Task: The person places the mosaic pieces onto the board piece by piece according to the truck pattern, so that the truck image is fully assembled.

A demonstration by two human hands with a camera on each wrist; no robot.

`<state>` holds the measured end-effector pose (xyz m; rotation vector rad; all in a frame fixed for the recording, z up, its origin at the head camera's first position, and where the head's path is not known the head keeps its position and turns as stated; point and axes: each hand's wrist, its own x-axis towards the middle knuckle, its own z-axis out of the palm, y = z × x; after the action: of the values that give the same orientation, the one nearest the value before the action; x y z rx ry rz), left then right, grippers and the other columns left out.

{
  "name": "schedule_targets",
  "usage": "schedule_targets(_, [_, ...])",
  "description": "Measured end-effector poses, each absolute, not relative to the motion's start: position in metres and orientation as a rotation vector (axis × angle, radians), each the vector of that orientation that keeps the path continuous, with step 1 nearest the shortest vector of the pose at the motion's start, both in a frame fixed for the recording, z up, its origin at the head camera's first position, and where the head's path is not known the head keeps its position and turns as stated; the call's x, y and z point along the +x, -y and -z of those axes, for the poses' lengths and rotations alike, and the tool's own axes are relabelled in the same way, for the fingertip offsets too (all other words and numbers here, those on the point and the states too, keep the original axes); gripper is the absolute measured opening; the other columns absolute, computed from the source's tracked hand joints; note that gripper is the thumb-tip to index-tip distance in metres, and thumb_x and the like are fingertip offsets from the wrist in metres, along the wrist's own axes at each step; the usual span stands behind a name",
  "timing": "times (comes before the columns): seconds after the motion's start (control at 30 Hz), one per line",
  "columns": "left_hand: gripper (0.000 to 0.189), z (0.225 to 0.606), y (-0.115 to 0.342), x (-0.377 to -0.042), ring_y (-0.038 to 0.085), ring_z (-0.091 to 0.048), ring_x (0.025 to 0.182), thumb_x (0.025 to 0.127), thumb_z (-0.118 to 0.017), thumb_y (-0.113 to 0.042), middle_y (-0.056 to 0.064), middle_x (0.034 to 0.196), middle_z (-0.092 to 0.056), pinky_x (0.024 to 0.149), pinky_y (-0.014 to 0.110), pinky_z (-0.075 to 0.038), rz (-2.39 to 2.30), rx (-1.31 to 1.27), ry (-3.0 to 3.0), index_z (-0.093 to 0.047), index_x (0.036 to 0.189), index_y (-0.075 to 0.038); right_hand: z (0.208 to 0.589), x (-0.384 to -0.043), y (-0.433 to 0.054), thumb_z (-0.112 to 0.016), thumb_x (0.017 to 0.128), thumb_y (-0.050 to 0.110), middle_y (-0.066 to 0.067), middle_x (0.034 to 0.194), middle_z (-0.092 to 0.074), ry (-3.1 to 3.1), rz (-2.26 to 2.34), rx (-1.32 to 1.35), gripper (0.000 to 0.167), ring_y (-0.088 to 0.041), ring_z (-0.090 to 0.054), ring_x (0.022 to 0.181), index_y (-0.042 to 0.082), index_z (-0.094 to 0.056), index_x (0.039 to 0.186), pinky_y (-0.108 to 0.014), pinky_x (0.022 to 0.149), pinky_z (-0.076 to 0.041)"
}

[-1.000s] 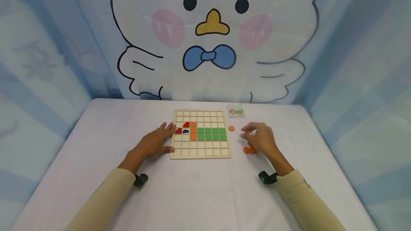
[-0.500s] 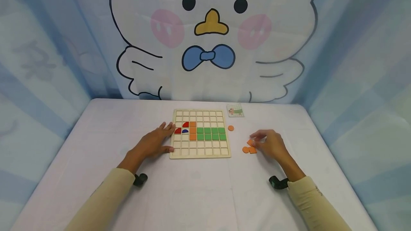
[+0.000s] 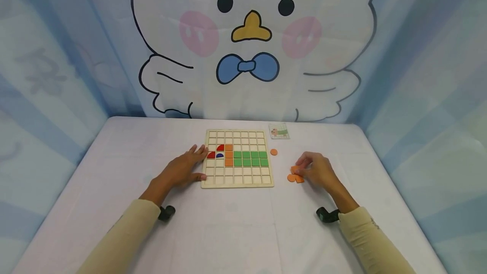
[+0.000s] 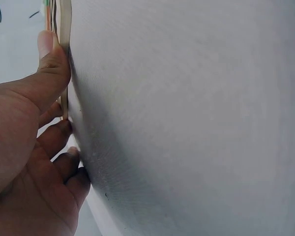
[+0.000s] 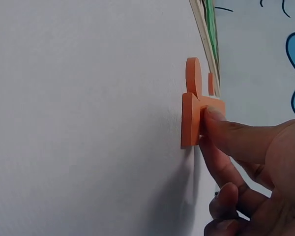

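My left hand (image 3: pixel 181 170) rests with spread fingers against the left edge of a wooden grid board (image 3: pixel 237 187); in the left wrist view its thumb (image 4: pixel 51 64) lies along the board's rim. Red, blue, orange and green flat pieces sit in some of the board's cells. To the board's right, my right hand (image 3: pixel 318 170) pinches an orange tile (image 3: pixel 294 168) between thumb and index finger, close over the table. Just below it lie an orange disc (image 3: pixel 291 178) and another orange tile (image 3: pixel 299 179). In the right wrist view, the fingertips partly hide the pinched tile.
A lone orange disc (image 3: pixel 274 152) lies between the board and my right hand. Behind it is a small printed card (image 3: pixel 279 131). The white tablecloth (image 3: pixel 228 227) covers the table, and a printed curtain (image 3: pixel 247 100) hangs along its back edge.
My right hand has moved right and slightly down from beside the lone disc to the orange pieces. The pinched tile has shifted slightly left. My left hand and the board stay put.
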<state>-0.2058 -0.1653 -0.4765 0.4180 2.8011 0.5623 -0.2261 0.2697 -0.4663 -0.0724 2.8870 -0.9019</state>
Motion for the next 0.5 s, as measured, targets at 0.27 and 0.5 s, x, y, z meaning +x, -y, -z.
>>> schedule_targets(0.27, [0.096, 0.475, 0.165, -0.205, 0.042, -0.016, 0.165, 0.092, -0.081, -0.039, 0.01, 0.177, -0.021, 0.126, 0.066, -0.031, -0.564, 0.4, -2.794, -0.027, 0.169, -0.014, 0.464, -0.228, -0.252, -0.085, 0.092, 0.017, -0.007, 0.09, -0.073, -2.868, 1.049, -0.098, 0.014, -0.021, -0.06, 0.076, 0.014, -0.073, 0.097, -0.026, 0.06, -0.05])
schedule_targets(0.5, [0.095, 0.474, 0.167, -0.204, 0.042, -0.016, 0.165, 0.093, -0.08, -0.039, 0.01, 0.177, -0.022, 0.127, 0.067, -0.03, -0.58, 0.426, -2.795, -0.028, 0.169, -0.013, 0.458, -0.23, -0.225, -0.088, 0.089, 0.017, -0.004, 0.087, -0.073, -2.891, 1.084, -0.245, 0.015, -0.019, -0.055, 0.073, 0.016, -0.074, 0.096, -0.026, 0.059, -0.041])
